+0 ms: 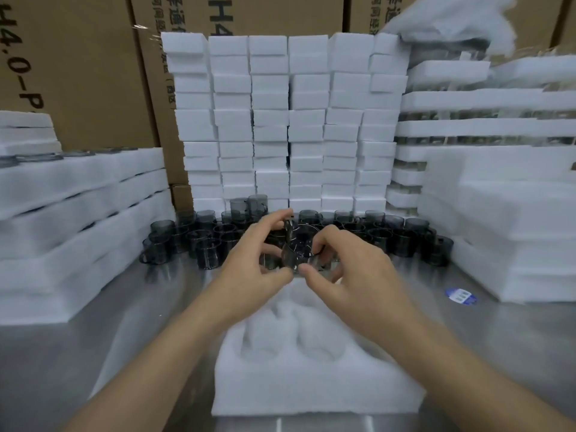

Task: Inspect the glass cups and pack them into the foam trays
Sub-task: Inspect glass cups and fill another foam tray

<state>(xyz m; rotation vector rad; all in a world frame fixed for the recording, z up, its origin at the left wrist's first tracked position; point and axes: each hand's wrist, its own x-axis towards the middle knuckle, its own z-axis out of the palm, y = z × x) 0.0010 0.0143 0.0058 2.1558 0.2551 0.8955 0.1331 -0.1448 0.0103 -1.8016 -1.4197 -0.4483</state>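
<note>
A smoky grey glass cup (298,249) is held up over the table between both hands. My left hand (254,263) grips its left side with fingers over the rim and thumb below. My right hand (346,269) holds its right side, thumb near the base. Just below them lies a white foam tray (314,381) with round pockets, which look empty. Several more grey glass cups (205,241) with handles stand in a row behind the hands.
A wall of stacked white foam blocks (286,120) rises behind the cups. Stacks of foam trays stand on the left (71,219) and right (505,219). Cardboard boxes (87,73) fill the background. A blue sticker (461,296) lies on the steel table (93,347).
</note>
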